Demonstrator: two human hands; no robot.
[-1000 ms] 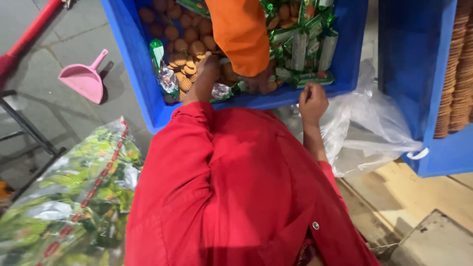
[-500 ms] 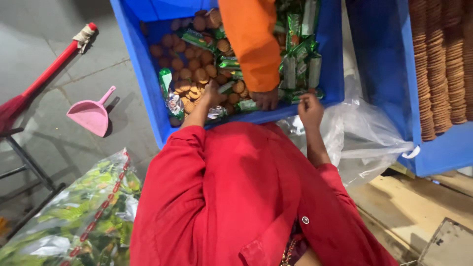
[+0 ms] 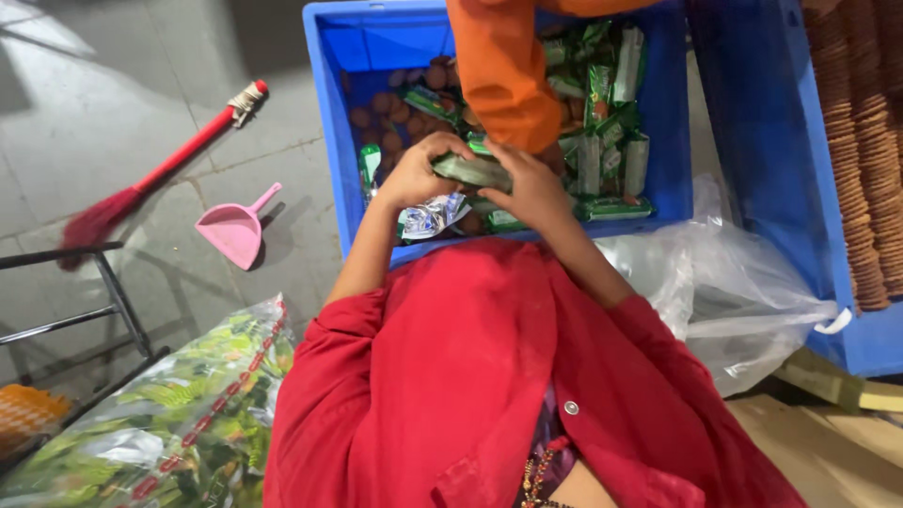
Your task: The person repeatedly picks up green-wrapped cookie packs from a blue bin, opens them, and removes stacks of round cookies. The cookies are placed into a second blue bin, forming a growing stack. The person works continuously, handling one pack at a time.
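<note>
I look down over my red top at a blue crate (image 3: 334, 113) holding loose brown biscuits (image 3: 381, 118) and green wrapped biscuit packs (image 3: 611, 122). My left hand (image 3: 414, 174) and my right hand (image 3: 531, 188) meet over the crate's near edge. Together they grip one long green biscuit pack (image 3: 470, 171), each hand on one end. A torn silvery wrapper (image 3: 428, 216) lies just under my left hand. Another person's orange sleeve (image 3: 503, 80) reaches down into the crate right above my hands.
A second blue crate (image 3: 762, 141) at the right holds rows of stacked brown biscuits (image 3: 861, 141). A clear plastic bag (image 3: 724, 282) lies beside it. On the floor at left are a pink dustpan (image 3: 233, 230), a red broom (image 3: 160, 174), a metal frame (image 3: 103, 287) and a green printed sack (image 3: 160, 423).
The view has tilted up over the crate. My hands came together from apart, left out of the biscuits and right off the crate edge, and now hold one green pack between them.
</note>
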